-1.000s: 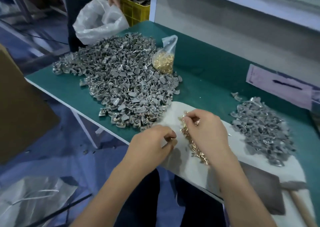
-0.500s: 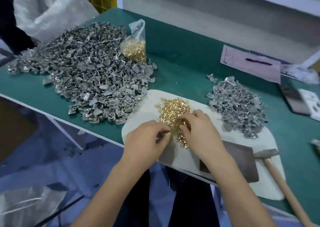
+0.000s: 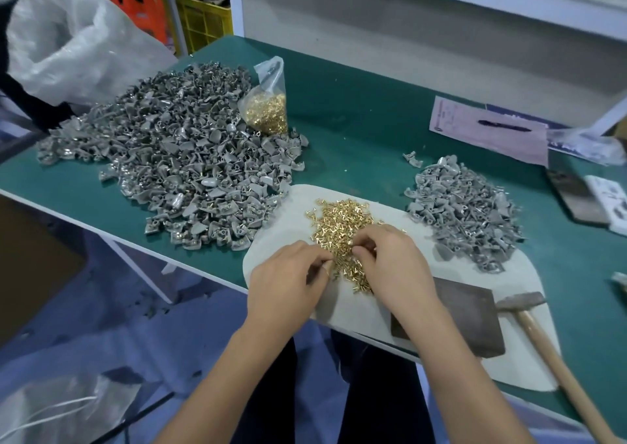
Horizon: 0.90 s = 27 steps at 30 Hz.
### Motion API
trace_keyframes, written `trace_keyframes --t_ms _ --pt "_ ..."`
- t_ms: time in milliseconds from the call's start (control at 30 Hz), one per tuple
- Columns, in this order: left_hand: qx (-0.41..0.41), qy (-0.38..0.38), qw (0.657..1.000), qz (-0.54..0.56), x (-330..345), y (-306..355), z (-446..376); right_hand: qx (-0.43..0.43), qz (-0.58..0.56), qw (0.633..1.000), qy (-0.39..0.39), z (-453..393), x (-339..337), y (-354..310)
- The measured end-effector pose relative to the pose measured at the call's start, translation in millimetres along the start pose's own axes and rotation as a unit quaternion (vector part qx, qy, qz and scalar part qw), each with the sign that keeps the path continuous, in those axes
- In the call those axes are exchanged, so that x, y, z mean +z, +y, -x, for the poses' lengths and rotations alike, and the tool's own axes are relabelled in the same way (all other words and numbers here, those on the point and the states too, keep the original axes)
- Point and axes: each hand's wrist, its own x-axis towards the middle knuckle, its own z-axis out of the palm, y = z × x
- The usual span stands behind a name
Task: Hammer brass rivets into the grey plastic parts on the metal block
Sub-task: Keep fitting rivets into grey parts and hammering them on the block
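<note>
This is a small factory or assembly workshop. A green-topped workbench (image 3: 356, 131) carries a big heap of grey plastic parts (image 3: 176, 168) on the left and a smaller heap (image 3: 464, 206) on the right, loose brass rivets (image 3: 339, 229) in bulk, and a hammer (image 3: 543, 341) near a metal block (image 3: 464, 318). Far left stand a yellow crate (image 3: 203, 22) and a large plastic sack (image 3: 78, 46).

Both hands (image 3: 339, 270) picking at brass rivets (image 3: 342, 226) on pad (image 3: 509, 274)
</note>
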Motion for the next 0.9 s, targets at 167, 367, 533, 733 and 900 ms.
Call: trace_keyframes --t_ms 167,367,533,733,900 --pt "-0.003 0.009 0.998 0.065 -1 2 -2 0.004 -0.018 1.0 0.022 -1 -2 2" --pt "0.005 0.005 0.985 0.174 -4 14 -11 0.009 -0.159 0.978 0.135 8 -20 10" --pt "0.049 -0.053 0.977 0.2 4 36 -19 0.04 -0.224 0.944 0.241 30 -51 45" --pt "0.099 -0.12 0.971 0.184 21 70 -44 0.113 -0.277 0.907 0.297 48 -55 73" --pt "0.134 -0.175 0.97 0.099 35 104 -74 0.135 -0.286 0.902 0.295 55 -56 88"
